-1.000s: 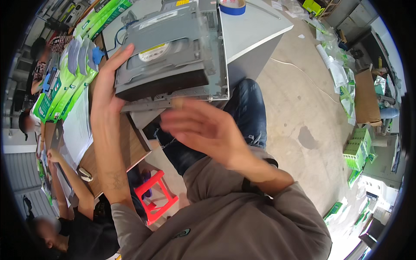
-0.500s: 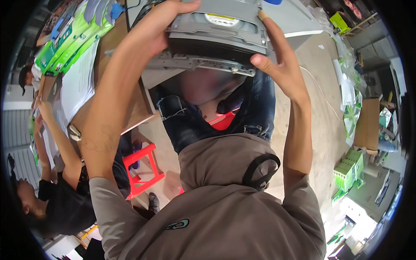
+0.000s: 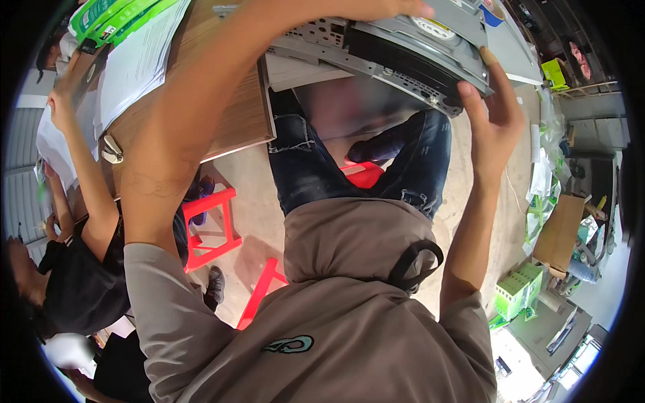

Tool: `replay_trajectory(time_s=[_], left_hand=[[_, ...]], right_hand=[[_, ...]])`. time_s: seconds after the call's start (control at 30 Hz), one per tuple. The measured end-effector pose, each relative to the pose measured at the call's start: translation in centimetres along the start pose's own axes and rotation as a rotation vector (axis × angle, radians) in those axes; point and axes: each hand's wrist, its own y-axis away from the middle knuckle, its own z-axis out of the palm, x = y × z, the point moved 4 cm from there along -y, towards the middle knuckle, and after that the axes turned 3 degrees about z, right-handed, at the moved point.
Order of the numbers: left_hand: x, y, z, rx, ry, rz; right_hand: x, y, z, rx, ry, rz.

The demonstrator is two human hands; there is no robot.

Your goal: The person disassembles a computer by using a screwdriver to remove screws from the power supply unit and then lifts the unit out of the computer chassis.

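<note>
A silver optical disc drive (image 3: pixel 410 43) with a round white-and-yellow label is held at the top of the view. It sits tilted against a perforated metal computer chassis (image 3: pixel 322 37), over a dark band. My left hand (image 3: pixel 383 8) reaches across the drive's far left part, closed on it; most of its fingers are cut off by the upper edge. My right hand (image 3: pixel 496 124) grips the drive's right end, with the thumb and a finger at its corner. The chassis stands at the table edge above my knees.
The wooden table (image 3: pixel 235 121) at the left bears paper sheets (image 3: pixel 144 64) and green packages (image 3: pixel 121 23). A co-worker (image 3: pixel 87 269) in black sits at the left. Red stools (image 3: pixel 215 221) stand on the floor, and a cardboard box (image 3: pixel 561 232) at the right. A blue tape roll (image 3: pixel 494 13) lies far right.
The drive and chassis have shifted to the right in view and now slant down to the right. Both my hands have moved right with them, keeping hold.
</note>
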Motion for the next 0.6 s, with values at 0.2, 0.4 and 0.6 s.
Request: replay_trajectory(time_s=[0.2, 0.4, 0.6], left_hand=[[0.2, 2.0, -0.6, -0.131, 0.312, 0.378], [-0.4, 1.8, -0.5, -0.201, 0.277, 0.315], [0.1, 3.5, 0.1, 0.225, 0.041, 0.49]], right_hand=[[0.2, 1.6, 0.8, 0.185, 0.092, -0.092], [-0.3, 2.1, 2.0, 0.264, 0.093, -0.247], [-0.3, 2.7, 2.7, 0.31, 0.079, -0.122]])
